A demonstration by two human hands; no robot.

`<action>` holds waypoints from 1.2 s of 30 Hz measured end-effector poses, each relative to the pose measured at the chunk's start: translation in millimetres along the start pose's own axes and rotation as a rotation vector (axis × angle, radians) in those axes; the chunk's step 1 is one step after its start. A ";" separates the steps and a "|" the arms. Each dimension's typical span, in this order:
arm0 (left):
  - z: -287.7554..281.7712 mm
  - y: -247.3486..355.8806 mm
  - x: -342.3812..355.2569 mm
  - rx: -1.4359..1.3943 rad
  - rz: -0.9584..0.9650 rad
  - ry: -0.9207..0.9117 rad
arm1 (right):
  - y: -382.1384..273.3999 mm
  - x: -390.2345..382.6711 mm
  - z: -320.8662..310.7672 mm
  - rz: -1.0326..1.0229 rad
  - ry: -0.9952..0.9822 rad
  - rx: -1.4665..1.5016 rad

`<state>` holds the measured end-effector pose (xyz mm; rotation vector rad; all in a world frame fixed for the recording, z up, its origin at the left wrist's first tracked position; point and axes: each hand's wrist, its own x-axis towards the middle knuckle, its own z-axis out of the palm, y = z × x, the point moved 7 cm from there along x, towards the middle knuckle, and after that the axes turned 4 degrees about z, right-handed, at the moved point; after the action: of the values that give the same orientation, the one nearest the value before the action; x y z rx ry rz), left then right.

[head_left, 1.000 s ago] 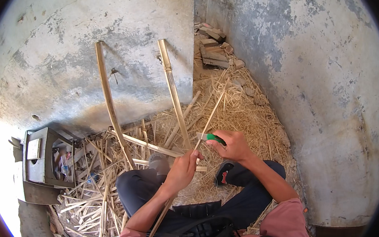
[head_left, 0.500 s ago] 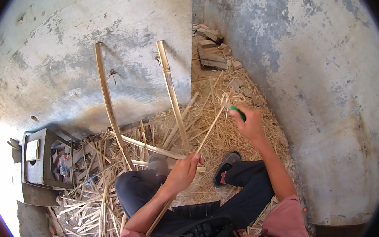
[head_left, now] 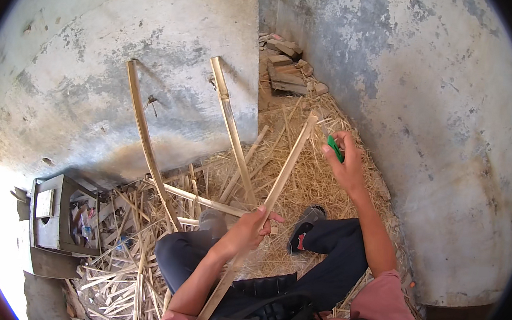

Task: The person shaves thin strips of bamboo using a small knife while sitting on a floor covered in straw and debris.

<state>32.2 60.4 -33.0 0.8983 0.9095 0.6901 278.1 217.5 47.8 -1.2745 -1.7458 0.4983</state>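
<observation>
Corner of weathered grey-white plaster walls (head_left: 449,145) above straw-coloured shavings (head_left: 320,183). Left hand (head_left: 248,231) clasps a long, flat, pale bamboo strip (head_left: 290,163) slanting forward to the right; right hand (head_left: 347,167) grips a green-handled knife (head_left: 335,150) near the strip's far end

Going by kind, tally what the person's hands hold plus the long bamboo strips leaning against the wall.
Green-handled knife, in the right hand: 1
Held bamboo strip, in the left hand: 1
Leaning bamboo strips: 2
Total: 4
</observation>
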 end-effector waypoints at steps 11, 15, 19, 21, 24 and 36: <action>3.0 1.8 3.4 -0.187 0.018 0.021 | -41.8 -28.7 14.3 -0.207 -0.169 -0.058; 3.8 1.5 3.6 -0.222 -0.004 0.055 | -56.2 -41.1 39.9 -0.257 -0.295 0.020; 4.7 3.0 3.8 -0.189 0.030 0.047 | -57.8 -46.9 59.9 -0.201 -0.371 0.116; 4.4 0.5 3.9 -0.175 0.030 0.036 | -64.7 -47.9 60.4 -0.135 -0.413 0.166; 2.5 -1.4 4.1 -0.175 0.005 0.020 | -57.0 -48.4 67.2 -0.011 -0.436 0.387; 2.8 5.6 -58.5 0.241 0.153 -0.017 | -45.2 -30.9 41.9 0.163 -0.269 0.592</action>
<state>7.3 14.5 -6.1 1.1964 0.9284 0.7123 220.7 179.3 46.5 -0.9498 -1.5371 1.2258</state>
